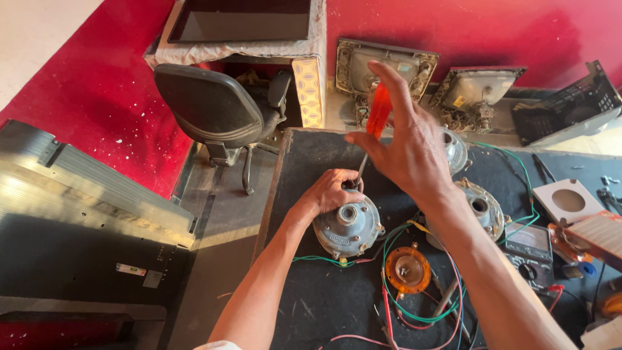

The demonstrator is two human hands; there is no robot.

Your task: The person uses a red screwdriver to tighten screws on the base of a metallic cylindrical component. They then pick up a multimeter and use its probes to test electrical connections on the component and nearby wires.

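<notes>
The grey round driver unit [348, 227] sits near the left edge of the dark table [304, 298], steadied by the left hand [327, 193], whose grip is wrapped over its upper rim. The right hand [405, 146] rises above it, fingers spread yet pinching the orange-handled screwdriver [378, 113], whose shaft runs down to the unit's top edge. This looks like a screw being worked at the rim; the next move likely calls for keeping the tip seated and the shaft steady while the housing is held from turning. Room is tight to the right: a second grey unit [483, 210], an orange diaphragm [407, 269] and loose green and red wires [414, 311] lie just beside. The table's left edge is near, with a black chair [214, 107] beyond.
</notes>
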